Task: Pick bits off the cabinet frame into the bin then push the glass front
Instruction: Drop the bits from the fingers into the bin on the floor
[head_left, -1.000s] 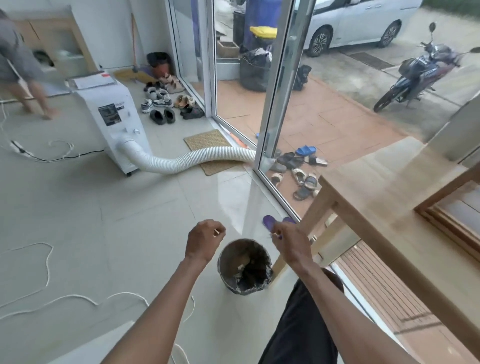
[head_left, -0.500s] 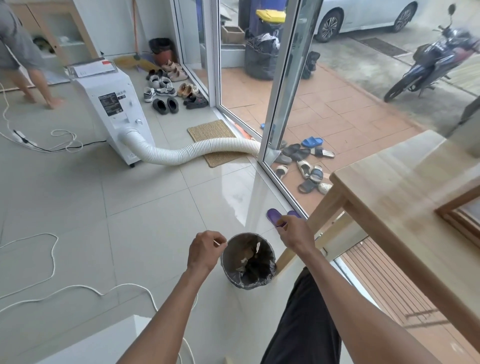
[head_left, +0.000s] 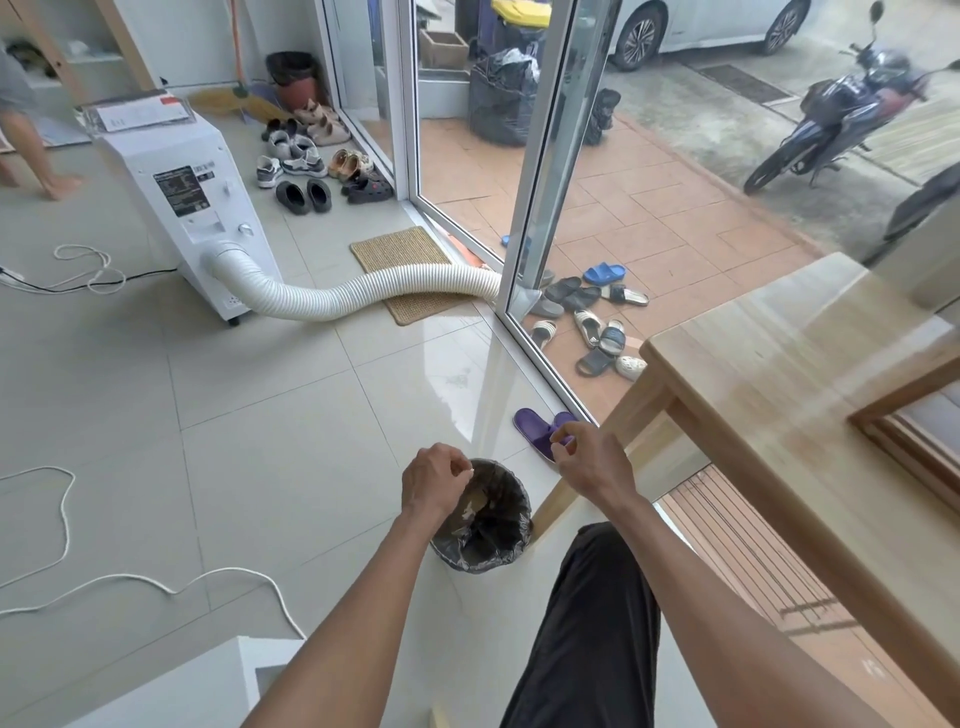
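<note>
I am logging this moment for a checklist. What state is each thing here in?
Black-lined round bin: upright, open, scraps inside.
Left hand: fingers pinched over the bin's rim.
Right hand: fingers pinched, beside the bin.
White ribbed hose: lying on the floor, reaching the glass sliding door.

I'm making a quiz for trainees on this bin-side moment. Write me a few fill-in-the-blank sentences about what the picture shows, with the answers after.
1. The left hand is held over the rim of the ____, which is lined with a dark bag.
2. Beyond the right hand, a pair of ____ slippers lies on the floor.
3. A white ribbed hose runs from the white machine across a woven ____ toward the glass door.

Missing words: bin; purple; mat
</note>
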